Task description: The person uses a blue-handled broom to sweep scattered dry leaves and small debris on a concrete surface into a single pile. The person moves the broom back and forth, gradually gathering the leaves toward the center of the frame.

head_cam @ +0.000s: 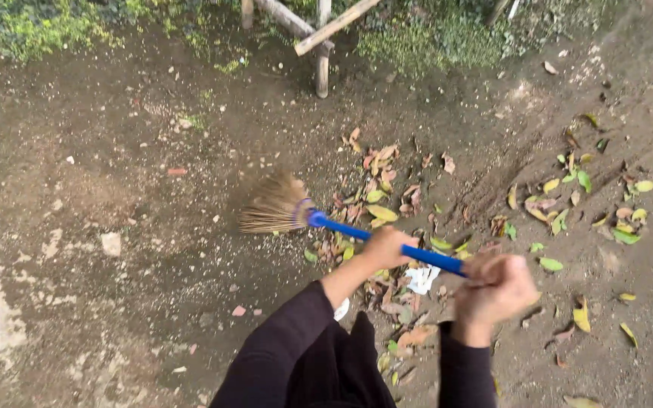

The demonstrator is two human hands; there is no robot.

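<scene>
Blue-handled broom runs diagonally across mid-ground, straw head at left, just off or skimming the dirt; can't tell which, it's blurred. Left hand is wrapped around the handle mid-shaft, right hand is clenched over the near end. Hands well apart on the stick, which gives leverage for a sideways stroke. Both sleeves dark.

Leaves lie in a loose band from centre toward the right edge, thickest just beside and under the handle. White scrap sits under the shaft, between the hands.

Room: ground left of the straw head is bare dirt with a few pale stones, nothing in the way. Top edge is closed off by grass and wooden posts, well apart from the head. Right side is littered but flat.
</scene>
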